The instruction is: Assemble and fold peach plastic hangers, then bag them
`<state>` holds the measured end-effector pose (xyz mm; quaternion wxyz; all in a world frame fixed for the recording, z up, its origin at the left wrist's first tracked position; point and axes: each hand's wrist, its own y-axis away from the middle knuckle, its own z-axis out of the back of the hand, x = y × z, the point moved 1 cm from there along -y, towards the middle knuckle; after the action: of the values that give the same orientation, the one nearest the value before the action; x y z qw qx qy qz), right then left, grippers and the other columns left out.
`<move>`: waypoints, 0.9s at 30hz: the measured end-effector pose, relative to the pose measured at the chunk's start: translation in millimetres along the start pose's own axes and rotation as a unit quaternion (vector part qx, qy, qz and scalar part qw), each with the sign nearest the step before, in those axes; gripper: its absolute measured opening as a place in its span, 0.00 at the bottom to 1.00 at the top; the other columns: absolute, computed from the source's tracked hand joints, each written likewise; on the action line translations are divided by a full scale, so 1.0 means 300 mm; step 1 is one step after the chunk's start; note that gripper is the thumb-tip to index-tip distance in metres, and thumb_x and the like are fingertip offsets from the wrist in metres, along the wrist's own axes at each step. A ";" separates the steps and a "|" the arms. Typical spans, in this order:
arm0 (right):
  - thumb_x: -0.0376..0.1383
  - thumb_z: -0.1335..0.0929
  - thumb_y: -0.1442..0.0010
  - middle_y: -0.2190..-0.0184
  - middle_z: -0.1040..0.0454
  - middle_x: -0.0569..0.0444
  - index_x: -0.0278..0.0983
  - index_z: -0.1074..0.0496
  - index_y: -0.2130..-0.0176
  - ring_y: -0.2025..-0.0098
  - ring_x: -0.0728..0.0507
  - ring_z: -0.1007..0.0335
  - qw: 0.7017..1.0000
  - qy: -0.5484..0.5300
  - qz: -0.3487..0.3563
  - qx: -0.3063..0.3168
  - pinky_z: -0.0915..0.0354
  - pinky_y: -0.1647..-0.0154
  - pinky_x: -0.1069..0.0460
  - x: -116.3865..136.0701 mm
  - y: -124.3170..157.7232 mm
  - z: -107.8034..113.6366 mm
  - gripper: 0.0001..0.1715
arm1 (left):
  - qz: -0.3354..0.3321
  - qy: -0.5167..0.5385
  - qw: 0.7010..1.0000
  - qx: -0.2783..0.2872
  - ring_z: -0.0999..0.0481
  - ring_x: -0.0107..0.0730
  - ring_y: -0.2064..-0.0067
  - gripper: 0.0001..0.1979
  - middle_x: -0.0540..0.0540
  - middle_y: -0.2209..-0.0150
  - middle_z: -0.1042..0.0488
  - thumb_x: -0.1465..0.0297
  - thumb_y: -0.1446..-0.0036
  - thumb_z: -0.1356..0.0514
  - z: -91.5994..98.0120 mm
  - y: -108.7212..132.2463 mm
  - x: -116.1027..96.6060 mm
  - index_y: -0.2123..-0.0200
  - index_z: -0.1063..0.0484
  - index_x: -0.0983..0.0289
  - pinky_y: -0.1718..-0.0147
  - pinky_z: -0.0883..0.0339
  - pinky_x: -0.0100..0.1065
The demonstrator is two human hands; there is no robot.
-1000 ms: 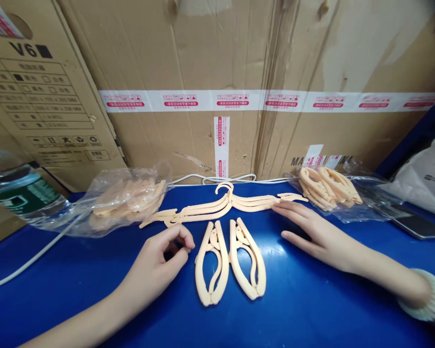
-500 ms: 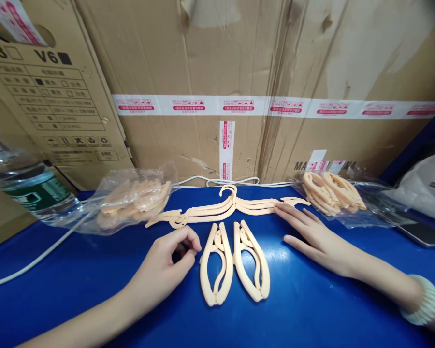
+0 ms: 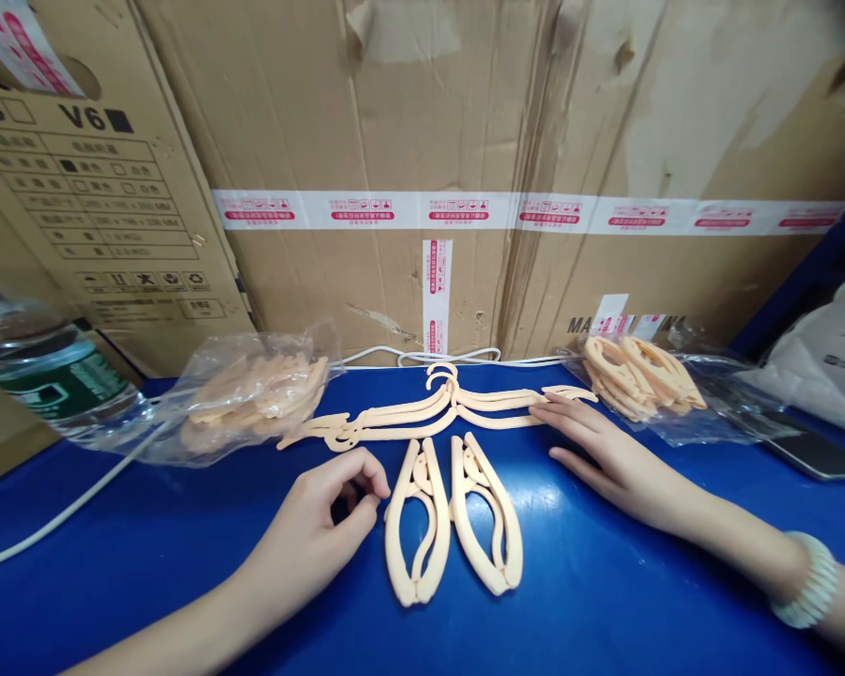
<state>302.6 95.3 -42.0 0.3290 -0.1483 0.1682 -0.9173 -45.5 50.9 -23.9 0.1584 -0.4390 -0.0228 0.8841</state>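
Note:
Unfolded cream plastic folding hangers (image 3: 401,420) lie one in front of the other on the blue table, hooks pointing away from me. My right hand (image 3: 606,460) is flat, fingers stretched out, with its fingertips at the right arm of the front hanger. Nearer to me lie two folded hangers side by side, the left one (image 3: 395,554) and the right one (image 3: 513,545). My left hand (image 3: 330,507) rests just left of the left folded hanger, fingers curled and thumb close to the index fingertip. Nothing shows in it.
Clear plastic bags with more folded hangers lie at left (image 3: 253,390) and right (image 3: 640,376). A water bottle (image 3: 63,376) and white cable (image 3: 63,516) are at left. A phone (image 3: 823,449) and white bag (image 3: 831,357) sit at right. Cardboard boxes (image 3: 366,122) stand behind.
The front unfolded hanger has shifted slightly toward me, widening the gap to the one behind. The right hand stays at its arm, and the left hand keeps its curled pose. The view has shifted slightly.

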 end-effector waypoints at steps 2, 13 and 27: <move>0.40 0.39 0.30 0.39 0.33 0.42 0.39 0.36 0.38 0.35 0.36 0.40 1.000 -0.008 0.003 -0.001 0.41 0.35 0.34 0.003 -0.003 0.000 0.23 | 0.002 -0.001 1.000 0.000 0.32 0.31 0.72 0.05 0.49 0.72 0.29 0.69 0.48 0.47 -0.001 -0.002 0.000 0.72 0.32 0.61 0.71 0.38 0.31; 0.37 0.39 0.31 0.61 0.25 0.46 0.38 0.27 0.59 0.58 0.40 0.27 0.998 -0.052 -0.001 -0.028 0.27 0.57 0.45 0.025 -0.026 0.012 0.12 | 0.017 0.011 1.000 0.004 0.31 0.33 0.70 0.05 0.50 0.71 0.29 0.70 0.48 0.47 -0.005 -0.007 0.012 0.70 0.32 0.61 0.69 0.37 0.34; 0.40 0.38 0.32 0.72 0.28 0.53 0.40 0.34 0.63 0.73 0.45 0.30 0.987 -0.086 -0.067 -0.120 0.34 0.77 0.53 0.058 -0.001 0.083 0.09 | 0.151 0.248 0.952 -0.098 0.25 0.50 0.46 0.30 0.64 0.44 0.27 0.64 0.59 0.36 -0.003 -0.023 0.024 0.50 0.31 0.63 0.46 0.31 0.48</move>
<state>299.2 79.1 -16.6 0.2601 -0.2762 0.2373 -0.8943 -47.1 59.6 -28.7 -0.0203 -0.6562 -0.0022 0.7543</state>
